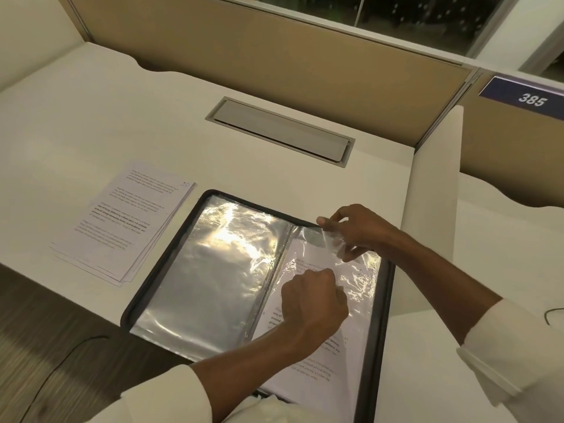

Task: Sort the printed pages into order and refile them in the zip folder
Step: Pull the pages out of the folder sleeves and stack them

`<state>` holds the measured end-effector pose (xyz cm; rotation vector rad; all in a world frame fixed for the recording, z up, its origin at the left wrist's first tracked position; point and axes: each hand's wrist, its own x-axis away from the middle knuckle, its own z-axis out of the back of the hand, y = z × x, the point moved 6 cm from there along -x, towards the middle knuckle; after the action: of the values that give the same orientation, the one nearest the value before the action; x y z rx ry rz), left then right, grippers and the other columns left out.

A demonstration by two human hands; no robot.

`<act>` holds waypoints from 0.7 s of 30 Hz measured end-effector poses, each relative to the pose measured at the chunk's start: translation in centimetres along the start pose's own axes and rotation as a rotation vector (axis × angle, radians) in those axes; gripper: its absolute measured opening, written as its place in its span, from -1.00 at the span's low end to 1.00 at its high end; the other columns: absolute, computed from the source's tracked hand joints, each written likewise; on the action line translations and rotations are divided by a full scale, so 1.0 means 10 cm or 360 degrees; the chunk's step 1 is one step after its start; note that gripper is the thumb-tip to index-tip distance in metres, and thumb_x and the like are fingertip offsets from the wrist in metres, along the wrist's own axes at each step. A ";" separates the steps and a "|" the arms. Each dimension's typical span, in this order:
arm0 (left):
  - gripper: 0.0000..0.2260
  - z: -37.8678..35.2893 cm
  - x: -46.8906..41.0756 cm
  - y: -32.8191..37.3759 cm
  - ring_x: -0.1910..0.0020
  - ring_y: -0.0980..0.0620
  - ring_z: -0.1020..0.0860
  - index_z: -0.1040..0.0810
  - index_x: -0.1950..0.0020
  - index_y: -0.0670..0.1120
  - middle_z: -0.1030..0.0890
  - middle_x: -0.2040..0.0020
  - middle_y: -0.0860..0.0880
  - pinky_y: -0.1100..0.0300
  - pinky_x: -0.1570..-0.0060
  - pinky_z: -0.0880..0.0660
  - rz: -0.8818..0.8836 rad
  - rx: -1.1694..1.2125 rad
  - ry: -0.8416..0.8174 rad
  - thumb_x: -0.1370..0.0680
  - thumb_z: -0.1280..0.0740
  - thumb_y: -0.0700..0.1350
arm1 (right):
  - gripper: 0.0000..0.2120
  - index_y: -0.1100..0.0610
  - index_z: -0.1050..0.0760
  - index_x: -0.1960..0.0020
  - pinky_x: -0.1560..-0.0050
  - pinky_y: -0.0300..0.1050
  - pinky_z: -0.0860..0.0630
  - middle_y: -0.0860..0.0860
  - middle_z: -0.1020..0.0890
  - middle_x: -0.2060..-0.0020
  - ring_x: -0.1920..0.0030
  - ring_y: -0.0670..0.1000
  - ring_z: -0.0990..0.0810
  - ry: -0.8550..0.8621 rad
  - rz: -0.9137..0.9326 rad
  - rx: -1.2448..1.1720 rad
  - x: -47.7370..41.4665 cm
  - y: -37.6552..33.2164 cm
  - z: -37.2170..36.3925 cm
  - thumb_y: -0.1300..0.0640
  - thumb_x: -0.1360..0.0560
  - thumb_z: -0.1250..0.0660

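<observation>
Okay, zip folder (154, 271) lies open flat on the desk (91, 117), right in front of the person. Right hand (351, 233) pinches the far top edge of the right-side clear sleeve (360, 279) and holds its mouth lifted. Left hand (314, 297) sits knuckles up on the page (308, 370) inside that sleeve, fingers curled onto the sheet; fingertips are hidden, so the exact pinch is unclear.

Key relation: the page's long axis runs parallel to the folder spine, from the sleeve mouth at the far end toward the person. Seating it probably means a pull toward the body along that axis, with the left hand driving and the right hand keeping the mouth open.

Stack of printed pages (122, 221), top sheet marked 10, lies on the desk just left of the folder, well apart from both hands. Left hand is nearer to it. Left-side sleeves look empty, though glare makes that hard to confirm.
</observation>
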<state>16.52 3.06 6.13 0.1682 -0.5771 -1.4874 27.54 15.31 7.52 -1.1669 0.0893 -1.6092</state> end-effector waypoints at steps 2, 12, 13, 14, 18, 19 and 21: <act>-0.69 0.01 0.00 0.00 0.05 -0.03 -0.71 -0.66 -0.17 -0.01 -0.73 -0.04 0.06 0.21 0.09 -0.48 -0.0001 0.0007 0.0003 -0.68 -0.29 0.18 | -0.54 0.26 -0.60 -0.17 0.15 0.10 -0.74 0.20 -0.75 0.13 0.22 0.22 -0.77 -0.0054 -0.0025 -0.0073 -0.03 0.00 0.05 -0.15 -0.60 -0.42; -0.66 -0.04 -0.03 0.05 0.06 -0.03 -0.71 -0.64 -0.20 -0.02 -0.72 -0.01 0.03 0.20 0.08 -0.50 -0.0098 -0.0058 0.0046 -0.68 -0.27 0.21 | -0.81 0.22 -0.68 -0.14 0.14 0.04 -0.73 0.21 -0.75 0.07 0.17 0.19 -0.78 -0.0319 -0.0039 0.0033 -0.15 -0.04 0.10 0.19 -0.55 -0.52; -0.67 -0.06 -0.03 0.06 0.06 -0.03 -0.71 -0.64 -0.20 -0.02 -0.72 0.00 0.03 0.20 0.11 -0.47 -0.0111 -0.0069 0.0055 -0.69 -0.27 0.20 | -0.79 0.21 -0.68 -0.14 0.22 -0.01 -0.71 0.23 -0.74 0.04 0.21 0.17 -0.78 -0.0296 -0.0017 0.0013 -0.17 -0.05 0.10 0.13 -0.56 -0.52; -0.67 -0.07 -0.04 0.06 0.06 -0.03 -0.71 -0.64 -0.20 -0.01 -0.72 0.00 0.04 0.21 0.11 -0.46 -0.0121 -0.0076 0.0059 -0.69 -0.27 0.20 | -0.77 0.19 -0.67 -0.13 0.27 -0.04 -0.69 0.23 -0.72 0.00 0.23 0.15 -0.77 -0.0271 -0.0001 0.0009 -0.20 -0.06 0.11 0.07 -0.56 -0.52; -0.67 -0.15 -0.06 0.06 0.05 -0.01 -0.70 -0.62 -0.24 0.01 -0.71 -0.03 0.06 0.22 0.06 -0.47 -0.0154 -0.0141 0.0006 -0.70 -0.25 0.20 | -0.85 0.12 -0.70 -0.10 0.26 -0.05 -0.69 0.18 -0.68 -0.07 0.15 0.16 -0.74 -0.0286 0.0015 0.0130 -0.29 -0.07 0.08 0.12 -0.56 -0.52; -0.67 -0.17 -0.07 0.06 0.04 -0.01 -0.70 -0.61 -0.25 0.01 -0.71 -0.04 0.05 0.22 0.04 -0.47 -0.0164 -0.0163 -0.0003 -0.70 -0.24 0.20 | -0.88 0.12 -0.71 -0.09 0.25 -0.04 -0.69 0.17 -0.69 -0.06 0.13 0.16 -0.74 -0.0307 0.0004 0.0192 -0.31 -0.06 0.07 0.19 -0.55 -0.52; -0.66 -0.20 -0.08 0.07 0.03 -0.01 -0.69 -0.61 -0.27 0.00 -0.70 -0.06 0.05 0.21 0.00 -0.51 -0.0189 -0.0188 -0.0002 -0.70 -0.23 0.20 | -0.87 0.18 -0.73 -0.07 0.25 -0.04 -0.70 0.13 -0.73 0.01 0.09 0.15 -0.75 -0.0361 -0.0043 0.0347 -0.34 -0.06 0.04 0.30 -0.54 -0.48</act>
<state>18.02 3.40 4.55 0.1111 -0.4858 -1.6323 27.16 18.40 5.97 -1.1744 -0.2435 -1.4586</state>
